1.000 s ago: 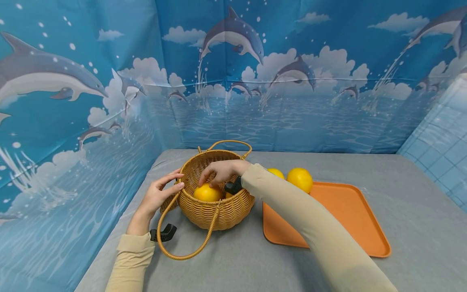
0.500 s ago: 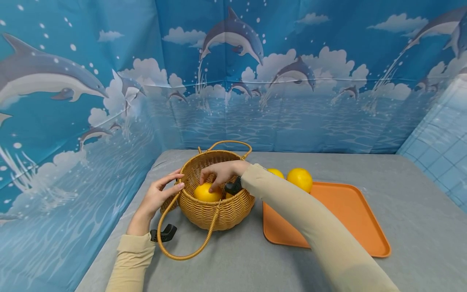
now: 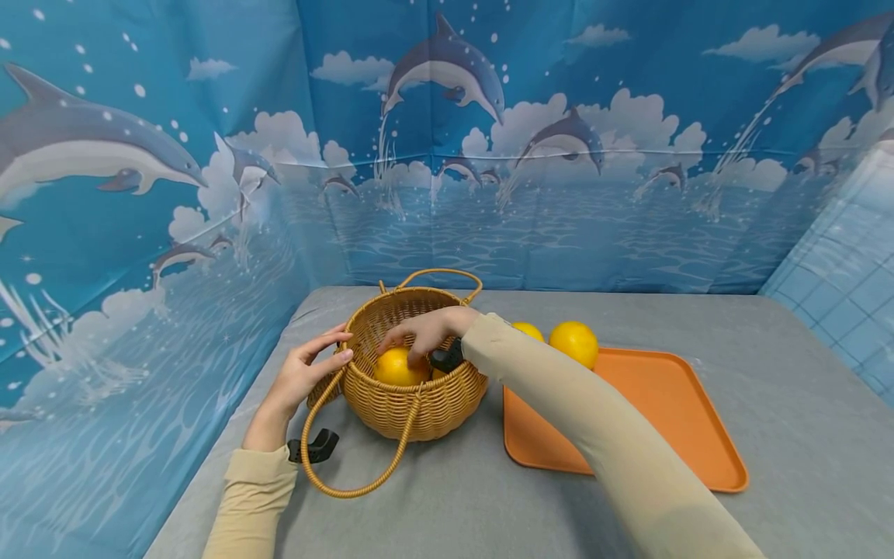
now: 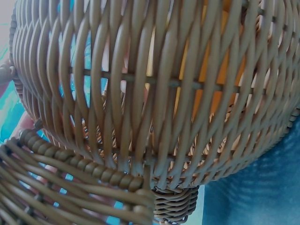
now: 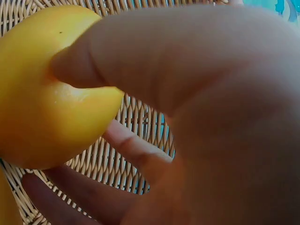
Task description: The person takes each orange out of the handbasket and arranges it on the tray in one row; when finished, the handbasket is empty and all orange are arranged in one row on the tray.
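In the head view, a wicker basket [image 3: 412, 407] with two looped handles stands on the grey table. My left hand [image 3: 296, 380] holds its left rim, thumb and fingertips at the edge. Inside the basket, my right hand [image 3: 429, 330] grips an orange [image 3: 398, 369]. The right wrist view shows the thumb pressed on the orange [image 5: 61, 122], with fingers reaching round its underside. Part of another orange [image 3: 438, 373] lies beside it, mostly hidden by the hand and wrist device. Close wicker wall [image 4: 159, 93] and part of the lid [image 4: 75, 178] fill the left wrist view.
An orange tray [image 3: 656, 411] lies right of the basket, under my right sleeve. One orange [image 3: 574, 344] sits at its far left corner, and another orange [image 3: 528, 331] is partly behind the sleeve. A dolphin-print curtain [image 3: 545, 225] rises behind the table.
My right hand's fingers have spread further over the orange in the basket, which has shifted slightly right. The left hand and the basket have stayed put.
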`<act>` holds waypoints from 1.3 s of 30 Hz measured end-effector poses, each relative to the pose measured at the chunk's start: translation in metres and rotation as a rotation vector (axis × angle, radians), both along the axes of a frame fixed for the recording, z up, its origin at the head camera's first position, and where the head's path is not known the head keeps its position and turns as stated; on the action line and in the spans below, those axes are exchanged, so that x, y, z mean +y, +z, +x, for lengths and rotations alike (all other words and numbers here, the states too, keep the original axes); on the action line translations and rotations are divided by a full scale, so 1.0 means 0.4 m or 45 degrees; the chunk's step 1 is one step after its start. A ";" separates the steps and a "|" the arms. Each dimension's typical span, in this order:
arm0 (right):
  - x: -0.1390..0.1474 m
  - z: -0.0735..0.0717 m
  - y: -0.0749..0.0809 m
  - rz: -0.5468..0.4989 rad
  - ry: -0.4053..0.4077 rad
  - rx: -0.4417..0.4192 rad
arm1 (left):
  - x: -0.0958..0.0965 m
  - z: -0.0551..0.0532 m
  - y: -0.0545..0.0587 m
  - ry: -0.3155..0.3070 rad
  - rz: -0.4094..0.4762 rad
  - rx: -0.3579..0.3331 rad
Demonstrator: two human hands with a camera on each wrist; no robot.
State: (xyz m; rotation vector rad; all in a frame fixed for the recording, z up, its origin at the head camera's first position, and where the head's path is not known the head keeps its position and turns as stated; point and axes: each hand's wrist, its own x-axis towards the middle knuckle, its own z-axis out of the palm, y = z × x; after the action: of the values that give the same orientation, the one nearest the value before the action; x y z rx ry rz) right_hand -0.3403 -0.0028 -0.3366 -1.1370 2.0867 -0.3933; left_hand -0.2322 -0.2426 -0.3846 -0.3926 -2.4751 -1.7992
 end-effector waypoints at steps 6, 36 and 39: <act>0.003 -0.001 0.001 -0.008 -0.036 0.016 | 0.002 0.001 0.001 -0.003 0.011 -0.001; 0.006 -0.005 -0.005 -0.123 -0.061 0.045 | 0.006 0.002 0.005 0.009 0.006 0.013; 0.005 -0.006 -0.006 -0.118 -0.052 0.067 | 0.006 0.003 0.006 0.012 0.005 0.013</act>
State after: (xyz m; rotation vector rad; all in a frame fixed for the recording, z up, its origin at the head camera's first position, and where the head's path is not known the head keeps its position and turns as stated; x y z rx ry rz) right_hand -0.3427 -0.0010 -0.3390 -1.1710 2.1593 -0.4890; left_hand -0.2311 -0.2403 -0.3824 -0.3884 -2.4620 -1.7938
